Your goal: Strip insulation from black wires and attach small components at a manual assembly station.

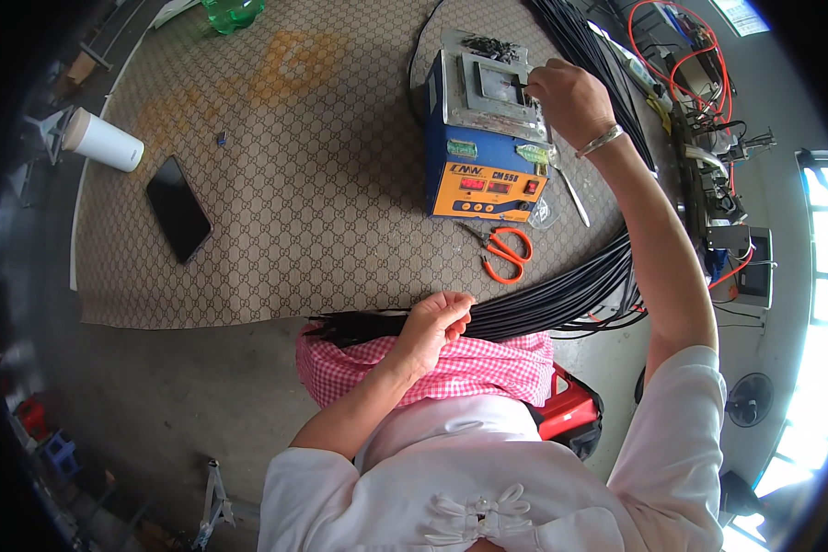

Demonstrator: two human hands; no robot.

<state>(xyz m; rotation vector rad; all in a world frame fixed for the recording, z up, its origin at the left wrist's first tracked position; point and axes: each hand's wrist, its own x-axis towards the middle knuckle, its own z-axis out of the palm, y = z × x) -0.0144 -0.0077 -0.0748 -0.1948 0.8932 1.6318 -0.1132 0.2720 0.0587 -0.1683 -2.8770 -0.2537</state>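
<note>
A solder pot with a blue body and an orange front panel stands on the table, its square metal bath on top. My right hand is at the right side of the bath, fingers pinched on the end of a thin black cable that points over it. Above my lap, my left hand is closed, thumb against fingers; what it may hold is too small to make out. Beneath it a thick bundle of black cables lies across a pink checked cloth, loose ends to the left.
Orange-handled cutters lie before the pot, a thin metal tool to its right. Dark scraps sit behind the bath. Farther left are a black phone, a white cup and a green bottle. Machinery stands right.
</note>
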